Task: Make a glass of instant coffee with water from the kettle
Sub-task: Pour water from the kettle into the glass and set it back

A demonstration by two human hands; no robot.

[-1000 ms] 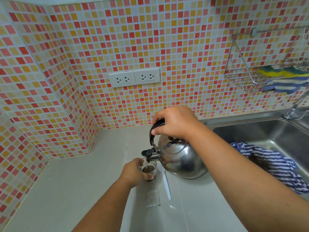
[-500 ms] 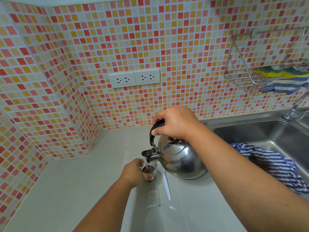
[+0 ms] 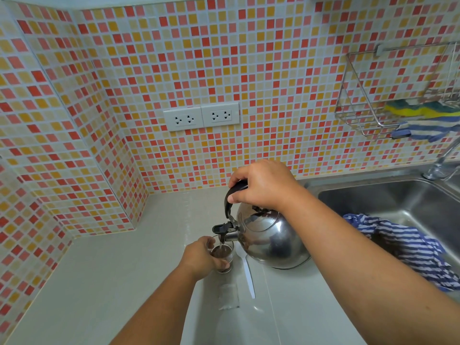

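A shiny steel kettle [image 3: 270,240] is tilted to the left above the counter, its black handle gripped from above by my right hand [image 3: 263,185]. A thin stream of water runs from its open black spout into a small clear glass [image 3: 224,256] that holds dark brown coffee. My left hand [image 3: 199,257] wraps around the left side of the glass, which stands on the counter. A white plastic spoon [image 3: 247,272] lies on the counter just right of the glass, partly under the kettle. An empty clear sachet [image 3: 228,296] lies flat in front of the glass.
The pale counter [image 3: 112,282] meets mosaic-tiled walls at the back and left, with a double socket [image 3: 201,116] on the back wall. To the right lies a steel sink [image 3: 398,202] holding a striped cloth [image 3: 408,247], with a tap [image 3: 440,163] and a wire rack [image 3: 368,105] of sponges above.
The dark liquid in the glass has risen a little as water keeps running from the spout. Both hands and the kettle have barely moved.
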